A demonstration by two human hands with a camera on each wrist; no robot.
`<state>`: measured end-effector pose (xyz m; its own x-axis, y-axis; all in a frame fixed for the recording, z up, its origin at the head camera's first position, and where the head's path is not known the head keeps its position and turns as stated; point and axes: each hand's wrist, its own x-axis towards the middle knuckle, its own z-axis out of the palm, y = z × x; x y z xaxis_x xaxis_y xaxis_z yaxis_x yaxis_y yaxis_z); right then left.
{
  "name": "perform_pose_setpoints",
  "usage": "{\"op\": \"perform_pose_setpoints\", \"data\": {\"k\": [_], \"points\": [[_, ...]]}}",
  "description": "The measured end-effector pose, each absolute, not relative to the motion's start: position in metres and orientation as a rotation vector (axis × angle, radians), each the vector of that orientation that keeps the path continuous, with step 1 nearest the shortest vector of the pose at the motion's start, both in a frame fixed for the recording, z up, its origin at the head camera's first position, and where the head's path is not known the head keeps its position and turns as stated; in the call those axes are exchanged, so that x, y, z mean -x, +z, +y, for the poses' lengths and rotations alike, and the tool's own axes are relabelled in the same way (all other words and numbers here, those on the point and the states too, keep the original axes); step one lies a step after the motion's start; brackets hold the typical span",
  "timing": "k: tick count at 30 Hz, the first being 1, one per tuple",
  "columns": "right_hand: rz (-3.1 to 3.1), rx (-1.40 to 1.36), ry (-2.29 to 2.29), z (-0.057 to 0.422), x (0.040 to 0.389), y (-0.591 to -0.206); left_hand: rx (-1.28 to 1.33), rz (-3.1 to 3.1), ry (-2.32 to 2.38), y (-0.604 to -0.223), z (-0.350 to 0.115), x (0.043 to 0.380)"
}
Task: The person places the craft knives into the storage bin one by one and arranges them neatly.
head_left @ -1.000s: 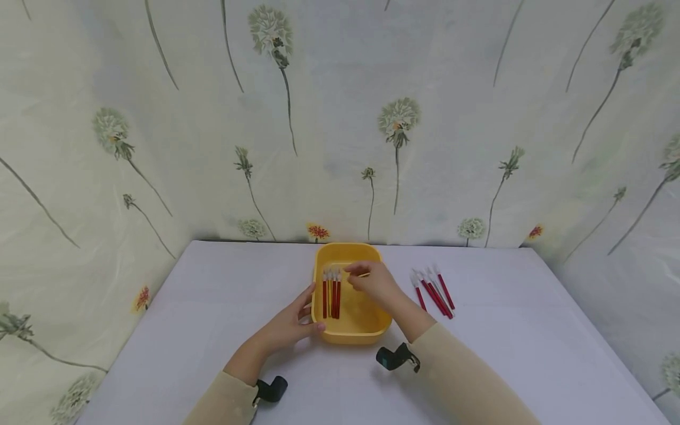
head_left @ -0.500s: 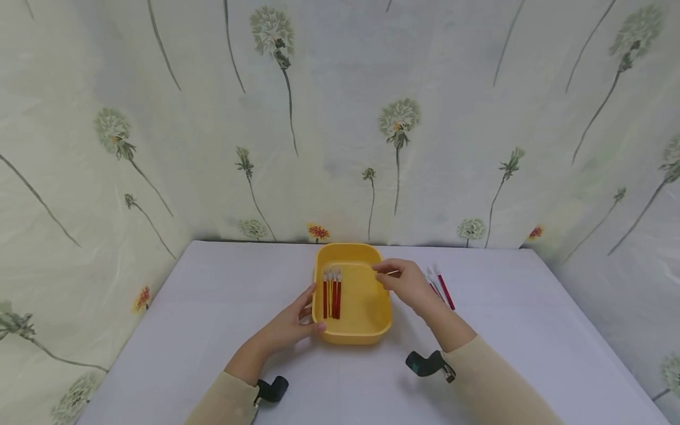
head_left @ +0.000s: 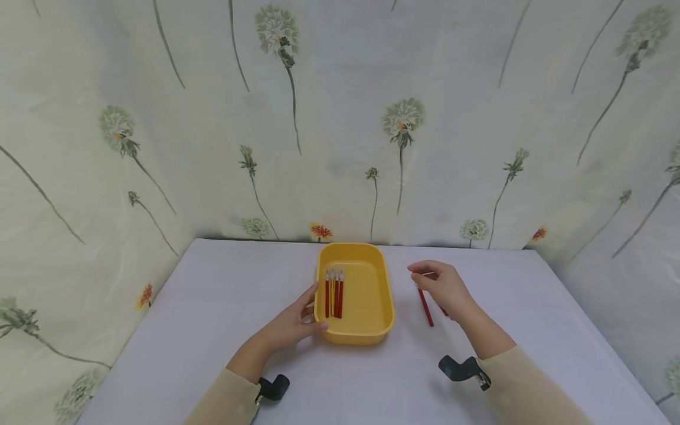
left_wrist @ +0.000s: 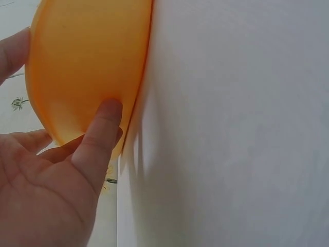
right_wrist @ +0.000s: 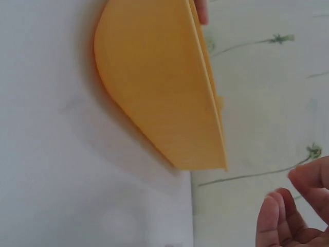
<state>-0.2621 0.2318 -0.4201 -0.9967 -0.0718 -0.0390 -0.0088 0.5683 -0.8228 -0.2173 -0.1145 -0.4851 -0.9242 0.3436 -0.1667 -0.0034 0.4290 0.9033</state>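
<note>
A yellow tray (head_left: 366,298) stands near the back middle of the table. Inside it, along the left side, several slim red and yellow sticks (head_left: 334,295) with pale, brush-like tips lie side by side. My left hand (head_left: 289,324) holds the tray's left front corner, thumb at the rim and fingers against the outer wall (left_wrist: 92,56). To the right of the tray, my right hand (head_left: 443,289) hovers over more red sticks (head_left: 425,308), partly hiding them. Its thumb and fingertips are bent loosely towards each other; in the right wrist view nothing shows between them.
A white-covered table (head_left: 239,277) reaches back to a cloth backdrop (head_left: 329,118) printed with dandelions. Dark wrist cameras (head_left: 459,369) sit on both sleeves.
My right hand has moved right, from above the tray to over the loose red sticks. My left hand stays at the tray, and the sticks inside lie as before.
</note>
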Motion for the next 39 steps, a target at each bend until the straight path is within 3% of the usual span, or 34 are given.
{"op": "perform_pose_setpoints", "data": {"k": [23,39], "points": [[2.780,0.028,-1.291,0.303,0.283,-0.456,-0.290,2.338,1.520,-0.482,-0.114,0.218],[2.771,-0.058,-1.238,0.322,0.296,-0.484,-0.295,2.346,1.502,-0.483,-0.115,0.219]]}}
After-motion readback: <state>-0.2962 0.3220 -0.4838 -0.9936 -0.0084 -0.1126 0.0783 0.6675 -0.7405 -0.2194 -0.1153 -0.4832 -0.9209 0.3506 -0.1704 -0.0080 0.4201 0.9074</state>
